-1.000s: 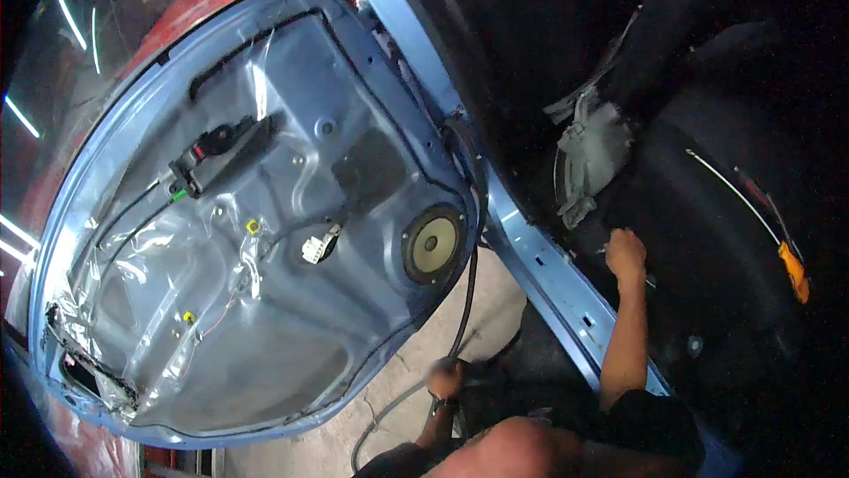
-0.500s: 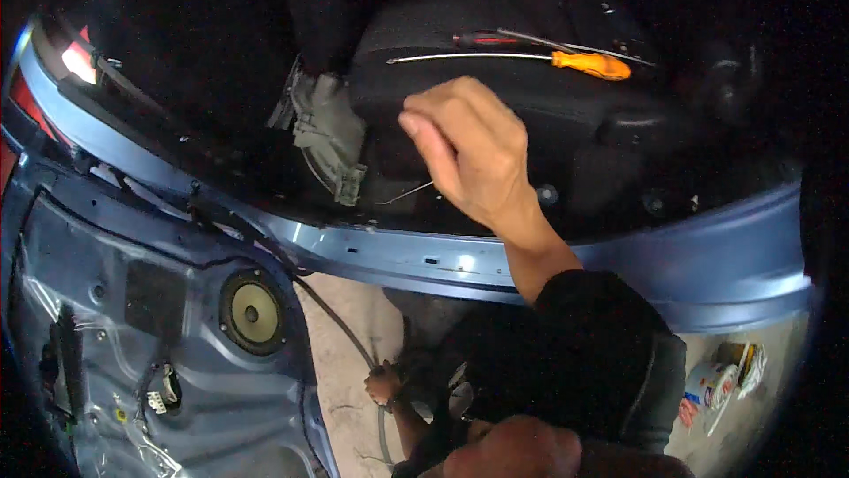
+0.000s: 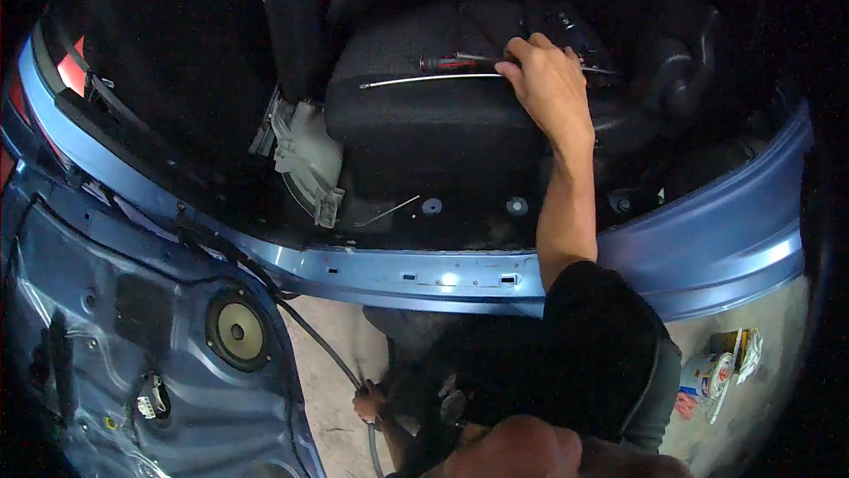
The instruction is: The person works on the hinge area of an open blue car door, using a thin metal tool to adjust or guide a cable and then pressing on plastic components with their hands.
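Note:
My right hand [image 3: 553,89] reaches onto the black car seat [image 3: 407,124], its fingers curled over the screwdrivers there, covering the orange handle. A long silver shaft [image 3: 416,80] extends left from under it, beside a red-and-black screwdriver [image 3: 442,63]. My left hand [image 3: 370,403] grips a thick black hose [image 3: 323,341] beside my body, low in the view. A grey plastic part [image 3: 305,168] lies left of the seat, with a thin metal rod [image 3: 389,211] near the sill.
The blue door [image 3: 159,301], stripped of its trim, hangs open at the lower left with a speaker [image 3: 237,332]. The blue sill [image 3: 424,270] crosses the middle. At lower right, a white bucket [image 3: 703,376] and other items stand on the concrete floor [image 3: 332,425].
The view has swung from the door toward the seat. My right hand has moved from the sill up onto the screwdrivers. My left hand stays on the hose.

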`<state>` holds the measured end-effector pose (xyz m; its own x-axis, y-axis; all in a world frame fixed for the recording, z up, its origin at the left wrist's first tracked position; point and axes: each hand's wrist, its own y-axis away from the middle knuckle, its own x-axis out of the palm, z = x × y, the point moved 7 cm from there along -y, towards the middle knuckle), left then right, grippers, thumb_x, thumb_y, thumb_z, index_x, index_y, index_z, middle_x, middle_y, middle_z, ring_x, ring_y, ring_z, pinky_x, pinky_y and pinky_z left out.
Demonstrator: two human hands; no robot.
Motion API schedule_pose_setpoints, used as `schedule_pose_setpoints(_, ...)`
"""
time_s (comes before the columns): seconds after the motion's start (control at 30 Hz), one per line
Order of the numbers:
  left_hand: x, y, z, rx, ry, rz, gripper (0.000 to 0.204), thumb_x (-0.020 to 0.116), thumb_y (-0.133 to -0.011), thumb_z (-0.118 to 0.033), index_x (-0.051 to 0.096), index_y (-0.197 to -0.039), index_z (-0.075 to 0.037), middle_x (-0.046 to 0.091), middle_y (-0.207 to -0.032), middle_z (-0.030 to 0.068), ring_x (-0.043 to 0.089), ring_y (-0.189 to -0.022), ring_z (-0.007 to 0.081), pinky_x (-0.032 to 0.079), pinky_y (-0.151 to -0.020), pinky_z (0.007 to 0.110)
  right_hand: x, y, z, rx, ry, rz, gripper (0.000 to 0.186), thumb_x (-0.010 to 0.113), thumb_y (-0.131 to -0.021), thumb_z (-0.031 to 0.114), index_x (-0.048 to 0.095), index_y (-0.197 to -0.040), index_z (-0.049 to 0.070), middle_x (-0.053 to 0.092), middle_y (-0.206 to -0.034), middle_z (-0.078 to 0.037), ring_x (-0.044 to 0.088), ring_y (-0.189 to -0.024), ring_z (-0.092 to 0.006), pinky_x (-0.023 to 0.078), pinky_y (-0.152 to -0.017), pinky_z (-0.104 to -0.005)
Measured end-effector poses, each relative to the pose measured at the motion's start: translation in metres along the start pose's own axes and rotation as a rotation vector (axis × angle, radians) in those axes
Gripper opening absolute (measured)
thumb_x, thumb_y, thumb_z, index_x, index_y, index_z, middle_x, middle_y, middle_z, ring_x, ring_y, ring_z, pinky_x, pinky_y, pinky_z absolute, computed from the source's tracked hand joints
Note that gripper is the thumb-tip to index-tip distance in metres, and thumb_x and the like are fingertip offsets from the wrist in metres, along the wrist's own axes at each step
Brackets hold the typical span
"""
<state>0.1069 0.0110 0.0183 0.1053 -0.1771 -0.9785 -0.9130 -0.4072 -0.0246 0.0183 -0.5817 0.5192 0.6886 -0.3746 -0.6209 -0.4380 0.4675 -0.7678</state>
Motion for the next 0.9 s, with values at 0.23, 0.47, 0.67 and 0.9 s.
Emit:
schedule_pose_setpoints(0.23,0.006,-0.007,0.006,0.058,0.064,-0.056,0.039,0.064,-0.076,-0.051,0.073,-0.084,-0.014,0.068,-0.077,0.0121,0.066,-0.075,0.0347,0.05,-0.067,0.049,0.022,-0.018,0.001,-0.034,-0.169,0.119,0.024,0.062,-0.085,0.029,0.063,-0.09,0.005,0.064,-0.089,-0.016,0.062,-0.09,-0.0355,0.043,-0.084,-0.0581)
schedule_pose_setpoints(0.47,0.031,-0.011,0.02,0.116,0.093,-0.095,0.036,0.067,-0.074,-0.048,0.074,-0.079,-0.013,0.067,-0.074,0.0142,0.065,-0.073,0.0362,0.049,-0.065,0.049,-0.004,-0.025,-0.043,0.349,-0.413,-0.285,0.037,0.07,-0.081,0.031,0.058,-0.086,-0.003,0.062,-0.068,-0.019,0.066,-0.066,-0.03,0.049,-0.058,-0.0379)
schedule_pose_setpoints(0.67,0.025,-0.013,0.011,-0.018,0.047,0.077,0.036,0.065,-0.076,-0.047,0.074,-0.085,-0.014,0.067,-0.074,0.014,0.066,-0.074,0.0361,0.05,-0.066,0.049,0.028,-0.048,-0.04,0.404,-0.738,-0.163,0.036,0.06,-0.09,0.029,0.051,-0.089,-0.006,0.058,-0.07,-0.014,0.065,-0.053,-0.024,0.051,-0.049,-0.0326)
schedule_pose_setpoints(0.9,0.009,-0.008,0.003,0.036,0.119,0.082,0.038,0.063,-0.078,-0.047,0.073,-0.082,-0.011,0.069,-0.074,0.012,0.066,-0.071,0.0346,0.051,-0.066,0.047,0.041,-0.044,-0.056,0.628,-1.724,-0.212,0.033,0.046,-0.098,0.029,0.047,-0.098,-0.004,0.051,-0.087,-0.014,0.068,-0.076,-0.0316,0.059,-0.064,-0.0368)
